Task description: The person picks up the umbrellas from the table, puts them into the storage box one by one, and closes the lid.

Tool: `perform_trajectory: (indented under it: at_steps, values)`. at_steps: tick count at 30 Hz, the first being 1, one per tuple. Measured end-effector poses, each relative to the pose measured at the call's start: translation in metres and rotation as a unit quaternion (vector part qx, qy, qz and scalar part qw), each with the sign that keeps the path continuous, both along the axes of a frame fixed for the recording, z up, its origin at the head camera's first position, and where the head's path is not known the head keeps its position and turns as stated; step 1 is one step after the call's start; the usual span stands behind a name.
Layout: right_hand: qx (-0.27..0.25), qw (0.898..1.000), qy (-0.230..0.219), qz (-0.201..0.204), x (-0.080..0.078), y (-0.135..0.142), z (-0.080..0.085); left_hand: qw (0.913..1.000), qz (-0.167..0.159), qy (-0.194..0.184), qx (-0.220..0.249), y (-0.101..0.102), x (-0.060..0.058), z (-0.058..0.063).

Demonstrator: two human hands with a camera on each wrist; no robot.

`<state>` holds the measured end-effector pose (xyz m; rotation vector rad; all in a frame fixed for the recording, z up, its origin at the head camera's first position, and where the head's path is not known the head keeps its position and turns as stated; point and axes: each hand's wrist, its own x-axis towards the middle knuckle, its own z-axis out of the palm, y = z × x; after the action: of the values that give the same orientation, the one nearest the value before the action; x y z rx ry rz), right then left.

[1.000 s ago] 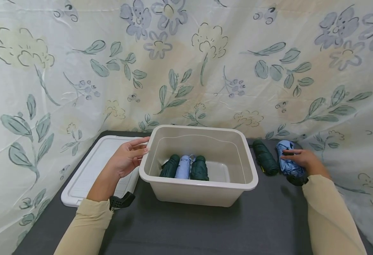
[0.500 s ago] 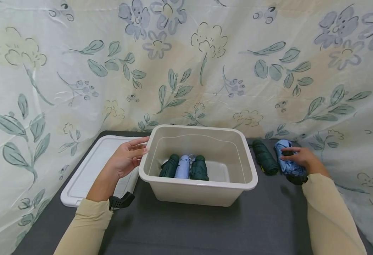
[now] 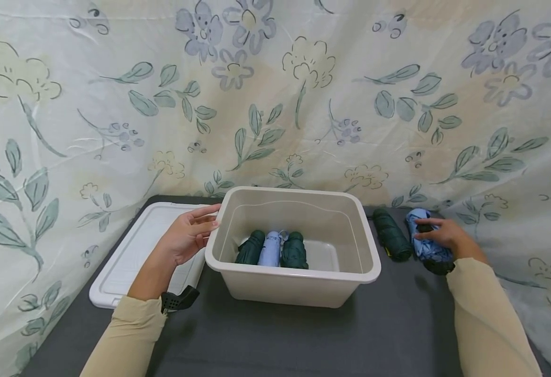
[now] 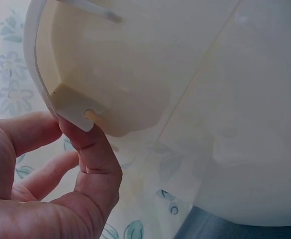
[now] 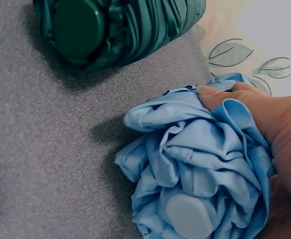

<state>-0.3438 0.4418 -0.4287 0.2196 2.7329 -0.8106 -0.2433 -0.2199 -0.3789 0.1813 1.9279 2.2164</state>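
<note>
At the left end of a beige plastic bin (image 3: 294, 288), my left hand (image 3: 188, 234) pinches the rim between thumb and fingers; the left wrist view shows the bent fingers (image 4: 98, 172) under the rim's edge. Far to the right, my right hand (image 3: 450, 235) grips a loosely bundled blue folding umbrella (image 3: 419, 217) lying on the table. Its thumb lies over the crumpled fabric in the right wrist view, where the umbrella's pale end cap (image 5: 189, 216) faces the camera. The other fingers are mostly hidden there. Just left of it lies a rolled dark green folding umbrella (image 3: 392, 235).
Inside the bin, a light blue umbrella (image 3: 271, 250) lies between two dark green ones, at the left half of the floor. A white lid (image 3: 129, 267) lies flat on the dark grey table (image 3: 294, 340) at the left. Floral curtain (image 3: 256, 104) hangs behind and at both sides.
</note>
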Motion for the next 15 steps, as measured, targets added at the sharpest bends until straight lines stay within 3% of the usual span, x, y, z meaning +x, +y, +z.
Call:
perform_trajectory:
  at_steps: [5,15]
  values:
    - [-0.01,1.0,-0.003,-0.014,-0.0021,-0.0007,-0.0007,1.0,0.006,-0.006,0.001,0.0001,0.0018,-0.0013]
    - [0.014,1.0,0.005,-0.001,-0.004,-0.0006,-0.0016,0.9999,0.012,-0.006,0.006,0.0015,0.0052,-0.0027]
